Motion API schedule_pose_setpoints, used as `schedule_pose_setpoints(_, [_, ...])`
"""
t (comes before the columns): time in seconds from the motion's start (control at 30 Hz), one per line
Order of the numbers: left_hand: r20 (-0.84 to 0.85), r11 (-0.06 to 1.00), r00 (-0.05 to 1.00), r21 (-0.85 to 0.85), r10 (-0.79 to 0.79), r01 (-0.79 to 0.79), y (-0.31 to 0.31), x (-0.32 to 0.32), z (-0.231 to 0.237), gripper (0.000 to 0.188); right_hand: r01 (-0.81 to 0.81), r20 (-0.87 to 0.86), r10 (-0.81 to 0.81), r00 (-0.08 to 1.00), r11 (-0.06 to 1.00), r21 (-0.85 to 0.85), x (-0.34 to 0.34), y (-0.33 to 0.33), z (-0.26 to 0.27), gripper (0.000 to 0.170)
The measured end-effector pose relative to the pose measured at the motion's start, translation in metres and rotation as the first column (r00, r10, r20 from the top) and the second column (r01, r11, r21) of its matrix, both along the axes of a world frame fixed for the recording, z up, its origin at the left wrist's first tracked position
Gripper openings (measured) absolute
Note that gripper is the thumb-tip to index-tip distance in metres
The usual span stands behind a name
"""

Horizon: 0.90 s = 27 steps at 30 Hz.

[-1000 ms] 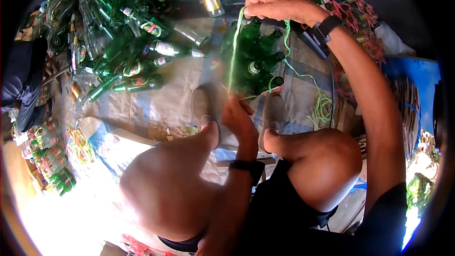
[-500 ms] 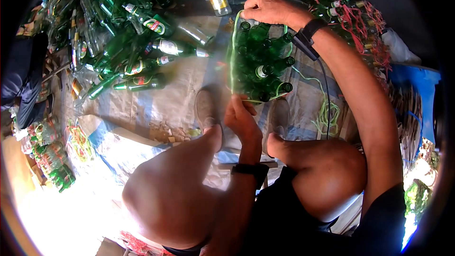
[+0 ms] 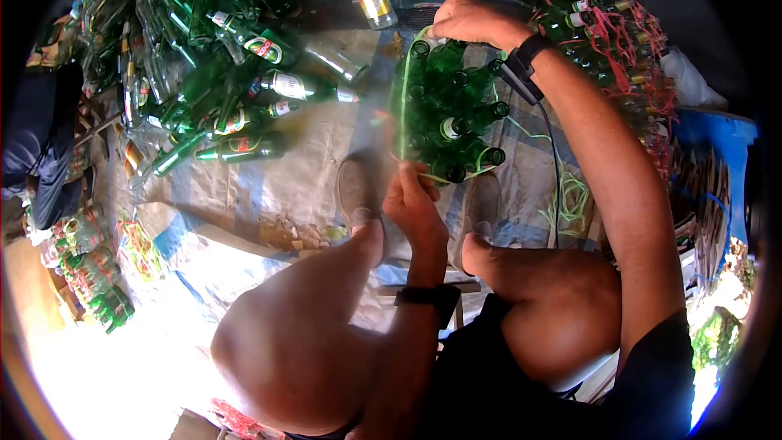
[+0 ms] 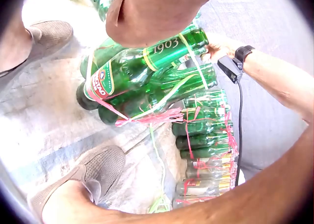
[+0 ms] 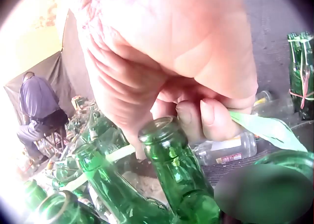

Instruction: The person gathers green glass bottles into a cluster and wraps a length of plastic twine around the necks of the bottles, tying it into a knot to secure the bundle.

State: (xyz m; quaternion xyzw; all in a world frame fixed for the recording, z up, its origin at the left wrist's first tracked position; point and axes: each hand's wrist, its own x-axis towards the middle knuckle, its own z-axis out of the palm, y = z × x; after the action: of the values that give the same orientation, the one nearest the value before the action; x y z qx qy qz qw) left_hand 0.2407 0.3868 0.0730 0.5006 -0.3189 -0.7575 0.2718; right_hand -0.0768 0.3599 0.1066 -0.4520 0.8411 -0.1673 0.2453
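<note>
Green glass bottles (image 3: 450,77) stand packed together just ahead of the left hand (image 3: 417,204) and below the right hand (image 3: 468,23), their necks up. Pale green plastic twine (image 3: 405,106) runs along the cluster's left side from one hand to the other. Thumb and fingers of the right hand pinch it behind the far bottle mouths; the left hand's fingers are curled and appear to grip it at the near corner, though the wrist view hides those fingertips.

The step in hand looks like fitting a loop of twine around the bottles' upper part. Pink twine (image 4: 152,118) already crosses the bottles lower down, beside a red Tsingtao label (image 4: 99,84). A loose coil of green twine (image 3: 572,202) lies to the right of the left hand.

The next move, as I judge it, calls for even tension: both grips kept firm, the strand drawn snug below the lips and level across the necks, with no bottle tipped. Pulling from one side alone could let the loop ride up and slip off.
</note>
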Motion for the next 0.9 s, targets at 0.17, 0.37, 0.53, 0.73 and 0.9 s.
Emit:
schedule_pose_setpoints(0.17, [0.005,1.0,1.0,-0.006,-0.023,0.023,-0.001,-0.001,-0.001,0.033,0.124,0.157,-0.116,0.981,0.991,-0.042,-0.003,0.016,0.005,0.03])
schedule_pose_setpoints(0.37, [0.035,0.996,0.995,0.003,-0.088,0.088,-0.005,-0.002,-0.002,0.033,0.252,0.397,-0.253,0.882,0.966,0.054,-0.008,0.027,0.003,0.037])
schedule_pose_setpoints(0.53, [0.033,0.997,0.997,-0.033,-0.066,0.067,-0.005,-0.004,-0.002,0.033,0.294,0.506,-0.229,0.832,0.954,-0.052,-0.014,0.038,-0.002,0.033])
schedule_pose_setpoints(0.73, [0.039,0.995,0.994,-0.025,-0.099,0.1,-0.008,-0.004,-0.006,0.033,0.351,0.462,-0.247,0.852,0.923,-0.155,-0.014,0.069,-0.014,0.033])
schedule_pose_setpoints(0.9, [0.031,0.993,0.993,-0.03,-0.115,0.116,-0.007,-0.007,-0.01,0.032,0.517,0.648,-0.362,0.67,0.854,-0.058,0.003,0.099,-0.007,0.021])
